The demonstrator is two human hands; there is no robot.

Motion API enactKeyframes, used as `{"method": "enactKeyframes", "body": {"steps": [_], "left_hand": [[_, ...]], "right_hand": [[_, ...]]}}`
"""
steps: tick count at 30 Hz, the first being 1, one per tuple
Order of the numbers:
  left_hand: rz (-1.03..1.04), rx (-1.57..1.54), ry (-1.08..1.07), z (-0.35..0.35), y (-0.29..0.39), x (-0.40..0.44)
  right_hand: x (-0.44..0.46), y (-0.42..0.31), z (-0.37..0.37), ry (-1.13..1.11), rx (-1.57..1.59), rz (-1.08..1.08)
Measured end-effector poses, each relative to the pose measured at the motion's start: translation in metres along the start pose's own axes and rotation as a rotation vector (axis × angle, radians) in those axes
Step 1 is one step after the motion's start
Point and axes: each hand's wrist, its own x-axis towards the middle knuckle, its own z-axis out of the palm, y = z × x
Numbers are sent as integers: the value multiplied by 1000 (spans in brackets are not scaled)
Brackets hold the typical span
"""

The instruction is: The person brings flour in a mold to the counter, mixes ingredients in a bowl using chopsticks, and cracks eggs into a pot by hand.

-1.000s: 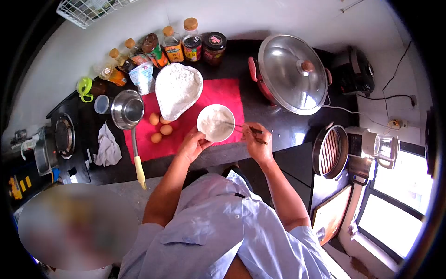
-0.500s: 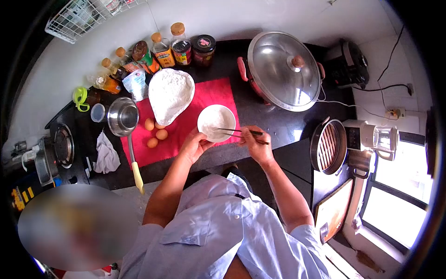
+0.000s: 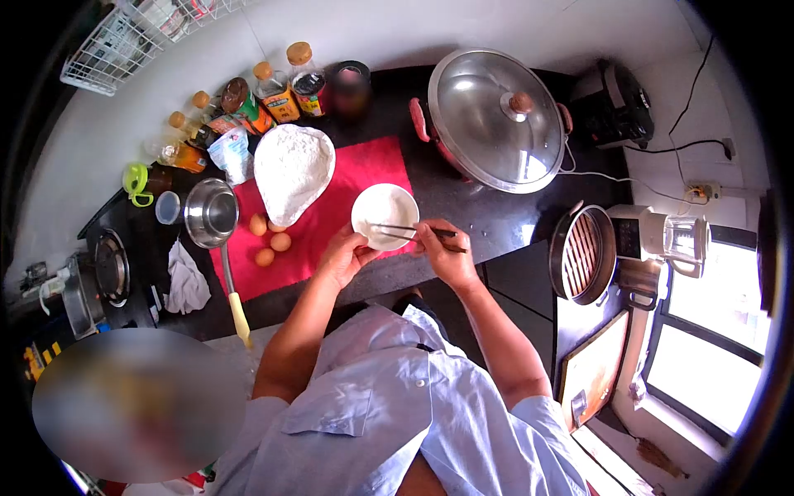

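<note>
A blurred oval patch [image 3: 139, 405] hides the lower left corner, and whatever lies behind it cannot be told; a smaller blur covers much of a dark-lidded jar [image 3: 351, 89] at the back of the counter [image 3: 447, 217]; the wire basket [image 3: 124, 45] is cut off by the top edge. The left hand's [image 3: 343, 258] fingers are partly out of sight under the white bowl [image 3: 385, 189], its thumb at the near left of the rim; the pale contents are too washed out to identify.

The bowl sits between the two hands, slightly beyond them, over the near right part of the red cloth [image 3: 364, 159]; whether its base touches the cloth cannot be told. The left hand is curled narrow around the bowl's side; the right hand [image 3: 447, 253] is closed around dark chopsticks [image 3: 399, 226], their tips reaching into the bowl from its right. Four eggs [image 3: 280, 241] lie on the cloth to the bowl's left; beyond them rests a white container [image 3: 262, 183] of white powder.
</note>
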Motion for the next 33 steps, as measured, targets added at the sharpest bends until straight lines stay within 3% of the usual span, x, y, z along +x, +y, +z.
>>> {"method": "enactKeyframes", "body": {"steps": [3, 6, 7, 10, 14, 20, 23, 26, 29, 32, 33], "left_hand": [[10, 12, 9, 5, 5, -2], [-28, 32, 13, 8, -1, -1], [-37, 38, 14, 7, 0, 2], [22, 24, 6, 7, 2, 0], [-10, 20, 57, 18, 5, -7], [-11, 37, 6, 18, 2, -3], [-6, 12, 15, 18, -1, -2], [-15, 3, 16, 24, -1, -3], [-3, 0, -14, 26, -1, -3], [2, -6, 8, 24, 1, -4], [12, 0, 19, 23, 1, -4]], "right_hand": [[2, -9, -19, 73, -119, 11], [13, 8, -5, 41, 66, 6], [10, 7, -4, -20, 188, 95], [-1, -6, -20, -22, -111, 14], [12, -26, -33, 73, -158, -175], [14, -14, -14, -69, -191, -152], [8, -7, -31, -19, -286, -347], [14, -18, -29, 54, -274, -323], [23, -8, -19, -111, -84, -231], [18, -21, -32, -208, -178, -130], [17, -26, -40, -185, -334, -216]]}}
